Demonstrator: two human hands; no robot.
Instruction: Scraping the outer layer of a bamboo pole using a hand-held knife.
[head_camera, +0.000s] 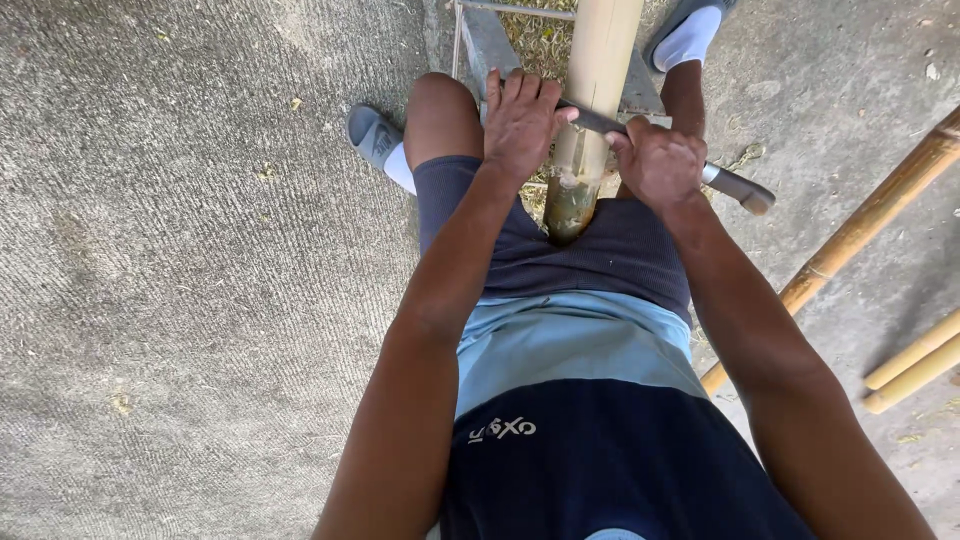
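A thick pale bamboo pole (594, 90) runs from between my thighs up out of the frame's top. A long dark blade (598, 122) lies crosswise on the pole. My left hand (520, 118) presses on the blade's left end, fingers spread over it. My right hand (656, 160) is closed around the blade's right part, and the grey handle end (742, 188) sticks out to the right of my fist. The pole's greenish near end (570, 210) rests against my shorts.
Rough concrete ground (200, 280) spreads on the left. A long bamboo pole (860, 225) lies diagonally at the right, two shorter ones (915, 362) below it. My feet in grey slippers (372, 132) flank a grey frame (490, 40) over dry grass.
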